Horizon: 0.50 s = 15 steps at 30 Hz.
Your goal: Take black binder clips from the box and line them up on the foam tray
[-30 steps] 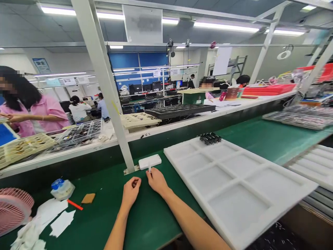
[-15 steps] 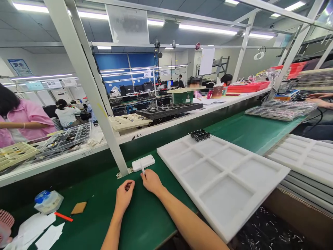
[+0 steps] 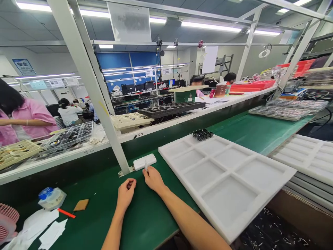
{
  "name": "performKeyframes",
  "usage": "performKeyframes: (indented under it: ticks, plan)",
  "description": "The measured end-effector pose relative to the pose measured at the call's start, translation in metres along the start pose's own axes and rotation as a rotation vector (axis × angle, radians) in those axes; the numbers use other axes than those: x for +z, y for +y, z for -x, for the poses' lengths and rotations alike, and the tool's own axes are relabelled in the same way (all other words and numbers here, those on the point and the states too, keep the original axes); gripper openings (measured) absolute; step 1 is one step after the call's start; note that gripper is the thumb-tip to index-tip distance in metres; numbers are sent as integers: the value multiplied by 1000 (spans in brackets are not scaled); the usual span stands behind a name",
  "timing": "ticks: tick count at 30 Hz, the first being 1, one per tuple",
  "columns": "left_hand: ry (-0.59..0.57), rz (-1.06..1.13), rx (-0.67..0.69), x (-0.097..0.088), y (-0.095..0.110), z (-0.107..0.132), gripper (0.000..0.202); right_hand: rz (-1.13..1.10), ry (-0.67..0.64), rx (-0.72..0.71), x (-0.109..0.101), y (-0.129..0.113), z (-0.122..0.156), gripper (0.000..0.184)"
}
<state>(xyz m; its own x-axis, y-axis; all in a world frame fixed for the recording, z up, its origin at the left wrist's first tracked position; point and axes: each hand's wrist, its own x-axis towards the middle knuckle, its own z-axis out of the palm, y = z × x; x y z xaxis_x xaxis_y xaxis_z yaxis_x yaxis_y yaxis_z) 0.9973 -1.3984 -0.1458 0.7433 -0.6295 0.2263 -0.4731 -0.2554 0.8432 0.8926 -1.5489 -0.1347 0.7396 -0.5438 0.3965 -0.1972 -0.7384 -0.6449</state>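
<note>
My left hand (image 3: 126,192) is over the green work surface (image 3: 142,222), its fingers curled into a pinch. Whatever those fingertips hold, if anything, is too small or hidden to make out. To its right, my right hand (image 3: 154,178) is closed around a slim whitish stick-like tool (image 3: 146,166), which points upward from the fingers; its exact kind is unclear. Just behind the tool lies a flat white case with rounded corners (image 3: 139,164), by the foot of the metal post. A white foam tray (image 3: 179,173) with shallow square compartments stands right of my right hand.
Black parts with wire legs (image 3: 202,134) sit at the tray's far corner. A slanted white post (image 3: 104,114) rises beyond my hands. At left are a blue-capped bottle (image 3: 52,198), a brown sponge-like square (image 3: 81,205), a red strip (image 3: 66,213) and white paper (image 3: 53,234). A co-worker in pink (image 3: 39,114) works across the bench.
The view has shifted slightly, so the scene sits a little further right. Both hands keep nearly the same pose, and the whitish tool stands a bit more upright.
</note>
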Motion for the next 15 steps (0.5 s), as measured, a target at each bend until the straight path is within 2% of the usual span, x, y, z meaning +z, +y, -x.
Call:
performKeyframes:
  ticks: [6,10,15]
  plan:
    - [-8,-13,-16,1,1,1,43,39,-79,76,3,2,0,20]
    - [-10,-14,-15,1,1,1,42,-49,3,0,3,2,1,21]
    - [-14,-38,-20,-1,2,2,41,-137,87,-18,1,1,1,23]
